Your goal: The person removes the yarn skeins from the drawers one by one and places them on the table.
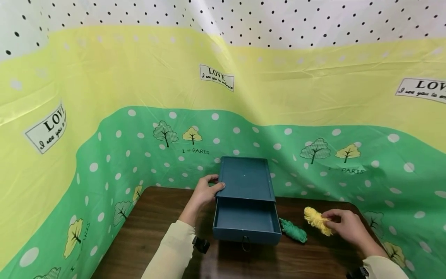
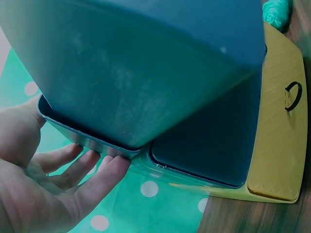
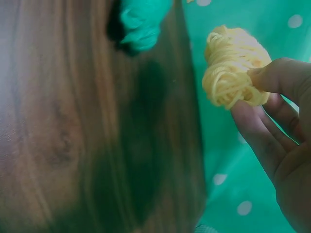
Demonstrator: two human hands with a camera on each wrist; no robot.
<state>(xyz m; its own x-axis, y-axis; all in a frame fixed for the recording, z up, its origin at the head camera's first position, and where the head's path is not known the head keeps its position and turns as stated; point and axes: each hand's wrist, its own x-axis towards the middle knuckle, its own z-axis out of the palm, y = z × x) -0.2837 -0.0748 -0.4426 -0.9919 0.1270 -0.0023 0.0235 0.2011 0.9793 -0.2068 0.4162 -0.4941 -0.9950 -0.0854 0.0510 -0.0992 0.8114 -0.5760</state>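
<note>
A dark blue drawer box [image 1: 244,176] stands on the table with its drawer [image 1: 245,221] pulled out; nothing shows inside the drawer. My left hand [image 1: 208,190] grips the box's left edge, thumb on top. In the left wrist view, the fingers [image 2: 109,177] of that hand lie along the rim. Off to the right, my right hand [image 1: 345,224] pinches a yellow yarn skein [image 1: 316,221] between thumb and fingers. The right wrist view shows the yellow skein [image 3: 235,68] held above the table's edge. A green yarn skein [image 1: 294,231] lies beside the drawer's right side.
The brown wooden table [image 1: 156,228] carries the box and the green skein. A patterned cloth [image 1: 188,162] in green, yellow and white hangs close around the back and sides. A black ring pull [image 1: 246,244] hangs on the drawer's front, which looks yellowish in the left wrist view.
</note>
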